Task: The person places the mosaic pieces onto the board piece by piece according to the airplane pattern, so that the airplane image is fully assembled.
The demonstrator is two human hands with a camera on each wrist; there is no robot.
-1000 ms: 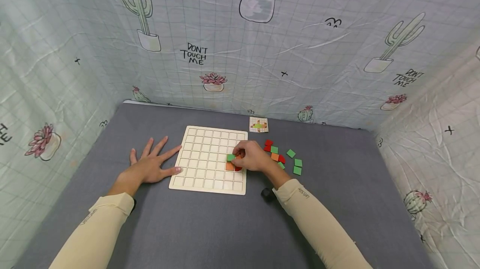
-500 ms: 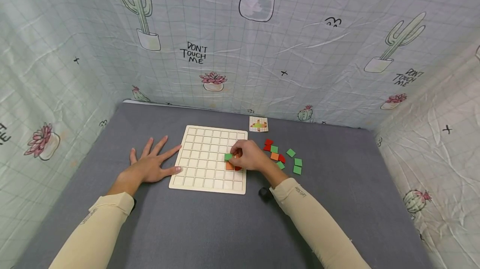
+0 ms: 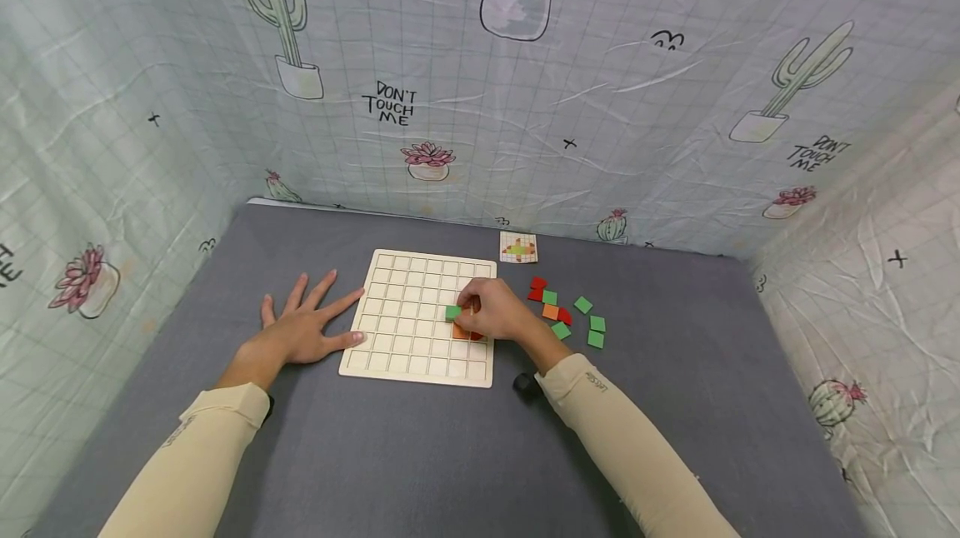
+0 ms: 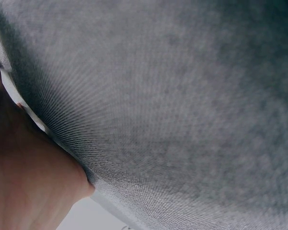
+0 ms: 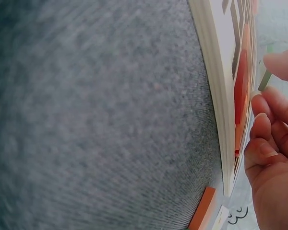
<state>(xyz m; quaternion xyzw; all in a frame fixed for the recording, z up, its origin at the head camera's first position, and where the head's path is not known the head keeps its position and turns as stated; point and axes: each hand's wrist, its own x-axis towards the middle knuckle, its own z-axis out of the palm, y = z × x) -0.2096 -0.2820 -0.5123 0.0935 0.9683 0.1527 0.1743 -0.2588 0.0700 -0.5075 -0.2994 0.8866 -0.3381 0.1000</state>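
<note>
A pale wooden grid board (image 3: 397, 313) lies on the grey table. My right hand (image 3: 493, 310) is over the board's right side, pinching a green square tile (image 3: 452, 313) between thumb and fingers. In the right wrist view the green tile (image 5: 265, 80) stands on edge in the fingertips, close over the board. Orange tile (image 3: 461, 331) and red tile (image 3: 477, 336) sit in the board under that hand, partly hidden by it. My left hand (image 3: 302, 330) lies spread on the table, its thumb and index fingertips at the board's left edge.
Right of the board lie loose tiles: several green tiles (image 3: 596, 324), an orange tile (image 3: 551, 311) and red pieces (image 3: 537, 288). A small pattern card (image 3: 518, 247) lies behind the board. Printed cloth (image 3: 480, 146) hangs around the table's back and sides.
My right hand has slid slightly left across the board with the green tile. The left hand stays in place.
</note>
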